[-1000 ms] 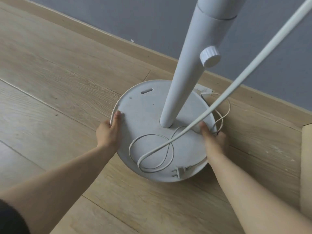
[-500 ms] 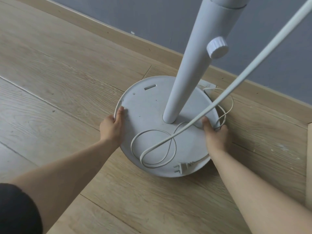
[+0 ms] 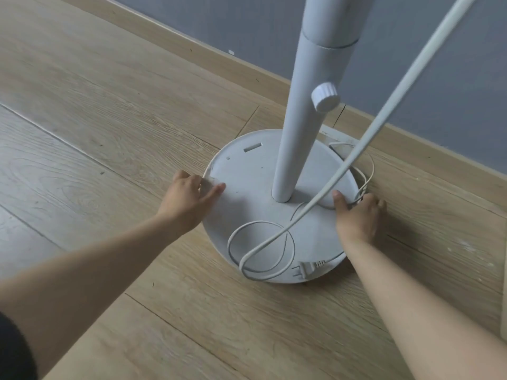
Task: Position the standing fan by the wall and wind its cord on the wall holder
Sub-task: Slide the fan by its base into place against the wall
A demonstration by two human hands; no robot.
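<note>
The white standing fan's round base (image 3: pixel 247 187) rests on the wooden floor close to the wall, with its pole (image 3: pixel 304 116) rising out of the top of the frame. My left hand (image 3: pixel 189 198) grips the base's left rim, thumb on top. My right hand (image 3: pixel 359 215) grips the right rim, thumb on top, fingers over thin cord loops. The white cord (image 3: pixel 260 242) loops loosely on the base and climbs diagonally up to the right. Its plug (image 3: pixel 304 270) lies at the base's front edge. No wall holder is in view.
A grey wall (image 3: pixel 439 78) with a wooden skirting board (image 3: pixel 192 48) runs just behind the base. A white knob (image 3: pixel 325 96) sticks out from the pole. Wood-plank floor (image 3: pixel 96 127) spreads to the left and front. A pale vertical edge (image 3: pixel 503 311) shows at the far right.
The fan base has slid a little farther toward the wall with both hands on its rim. My left hand's thumb now reaches further over the rim.
</note>
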